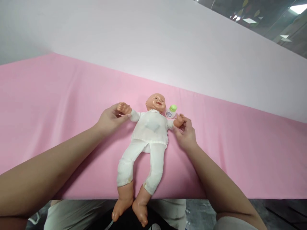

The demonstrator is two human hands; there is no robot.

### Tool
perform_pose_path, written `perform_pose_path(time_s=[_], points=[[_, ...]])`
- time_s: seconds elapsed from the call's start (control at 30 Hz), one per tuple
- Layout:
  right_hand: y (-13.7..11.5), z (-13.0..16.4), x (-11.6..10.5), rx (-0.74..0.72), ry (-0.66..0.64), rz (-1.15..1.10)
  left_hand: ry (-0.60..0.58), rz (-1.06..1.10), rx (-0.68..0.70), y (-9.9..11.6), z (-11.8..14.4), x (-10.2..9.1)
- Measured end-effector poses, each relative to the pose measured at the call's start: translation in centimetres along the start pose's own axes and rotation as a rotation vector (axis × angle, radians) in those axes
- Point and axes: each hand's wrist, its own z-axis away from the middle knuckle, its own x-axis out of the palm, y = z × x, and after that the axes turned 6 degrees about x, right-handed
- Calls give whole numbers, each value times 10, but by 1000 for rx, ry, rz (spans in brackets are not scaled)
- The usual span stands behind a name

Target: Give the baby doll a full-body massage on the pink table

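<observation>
A baby doll (150, 126) with a white cloth body lies on its back on the pink cover, its head away from me and its feet over the near edge. My left hand (111, 119) is closed around the doll's arm (124, 108) on the left, thumb on top near the wrist. On the other side, my right hand (186, 132) grips the doll's other arm (178, 121) at its hand. Both doll arms are spread outward. Beside the doll's head stands or leans a small bottle (171, 111) with a green cap and a printed label, close to my right hand.
The pink cover (240, 153) spreads over the table, with a few soft folds. A white wall (144, 41) rises along its far side. My legs (72, 214) are below the near table edge.
</observation>
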Motion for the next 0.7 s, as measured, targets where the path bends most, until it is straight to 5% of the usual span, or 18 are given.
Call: perform_pose_path(time_s=[0.17, 0.23, 0.33, 0.5, 0.7], points=[[-26, 19, 16, -543, -219, 301, -336, -328, 491, 11, 17, 12], [-27, 18, 18, -638, -249, 339, -447, -421, 648, 8, 17, 15], [-24, 14, 19, -666, -233, 342, -451, -507, 707, 3, 15, 19], [-19, 10, 13, -488, -166, 250, -355, -452, 550, 4, 14, 18], [9, -9, -5, 22, 40, -162, -44, -218, 16, -7, -1, 4]])
